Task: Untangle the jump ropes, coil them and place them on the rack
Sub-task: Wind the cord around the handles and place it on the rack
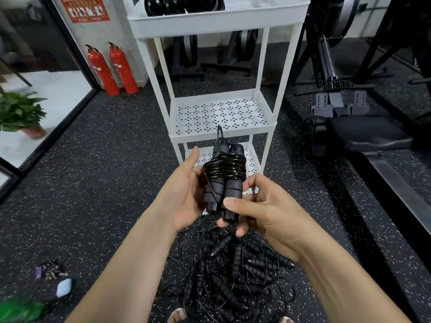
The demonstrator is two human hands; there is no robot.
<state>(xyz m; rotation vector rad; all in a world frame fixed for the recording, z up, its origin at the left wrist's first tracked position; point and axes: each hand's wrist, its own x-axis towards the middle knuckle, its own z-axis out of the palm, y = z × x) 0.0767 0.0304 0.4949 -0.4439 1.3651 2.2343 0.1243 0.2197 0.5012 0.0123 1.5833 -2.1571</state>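
Far left, a potted plant [21,113] is sitting by the glass. On the speckled floor near it, a bunch of keys [52,271] and a little white case [64,286] are lying side by side. Two red fire extinguishers [112,68] are standing against the wall behind.

In the middle, the left hand [184,194] is cupping a coiled jump rope [224,178] from the left side. Its thumb is sticking up and its fingers are wrapping round the back of the two handles. The cord is winding tight around both handles, with one small loop poking up over the top.

That bundle is hovering in the air right in front of the white rack [196,135], roughly level with its lower shelves and not touching it.

The right hand [263,210] is gripping the bottom of the bundle, with the thumb pressing on the right handle's end and the fingers curling underneath.

Below both hands, the tangled pile [233,271] of other ropes is sprawling on the floor. Over on the right, a rowing machine [349,127] is sitting.
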